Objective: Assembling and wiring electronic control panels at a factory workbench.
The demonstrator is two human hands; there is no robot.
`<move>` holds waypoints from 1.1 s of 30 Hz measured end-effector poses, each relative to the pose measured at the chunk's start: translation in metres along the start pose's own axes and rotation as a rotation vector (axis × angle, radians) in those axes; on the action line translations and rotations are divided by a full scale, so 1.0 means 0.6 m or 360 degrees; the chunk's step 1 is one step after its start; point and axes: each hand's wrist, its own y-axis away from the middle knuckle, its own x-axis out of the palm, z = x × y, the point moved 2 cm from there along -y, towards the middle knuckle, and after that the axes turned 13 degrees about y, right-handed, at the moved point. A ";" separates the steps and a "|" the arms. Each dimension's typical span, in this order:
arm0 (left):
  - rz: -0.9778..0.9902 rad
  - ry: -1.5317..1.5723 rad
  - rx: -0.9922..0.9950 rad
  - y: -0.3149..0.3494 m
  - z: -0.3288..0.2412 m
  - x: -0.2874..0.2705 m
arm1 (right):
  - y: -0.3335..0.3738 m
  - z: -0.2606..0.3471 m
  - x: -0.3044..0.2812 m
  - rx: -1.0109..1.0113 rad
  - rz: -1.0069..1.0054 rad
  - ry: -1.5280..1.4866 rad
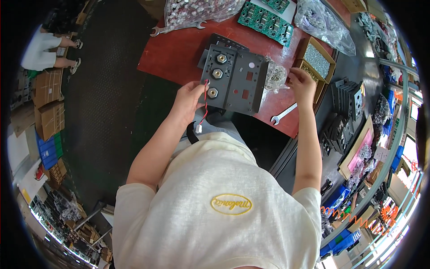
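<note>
My left hand [187, 102] grips the left edge of a black metal panel [246, 92], which is tilted at the front of the red table. Three brass-centred hex fittings [217, 73] run along the panel's left side, with cut-outs to their right. A twisted red and black wire [205, 106] hangs past my left thumb and ends in a white connector [199, 128]. My right hand [303, 85] has its fingers drawn together between a clear bag of metal rings [276, 78] and a divided cardboard box [332, 71] of small hardware. Whatever its fingertips pinch is hidden.
An open-end wrench [285, 114] lies near the table's right front edge; another wrench [179, 29] is at the back left. Green circuit boards [264, 24] and a bag of white parts [201, 10] sit behind. Black panels [347, 101] stand on the right bench. Another person [42, 50] is far left.
</note>
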 end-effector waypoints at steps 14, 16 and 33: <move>0.0183 0.0049 0.0253 -0.028 -0.030 0.064 | 0.255 0.184 0.033 0.0536 0.0805 -0.1802; 0.0158 0.0050 0.0240 -0.024 -0.025 0.070 | 0.256 0.194 0.035 0.0307 0.0747 -0.1543; 0.0165 0.0119 0.0304 -0.029 -0.004 0.073 | 0.262 0.253 0.057 -0.0111 0.0527 -0.0818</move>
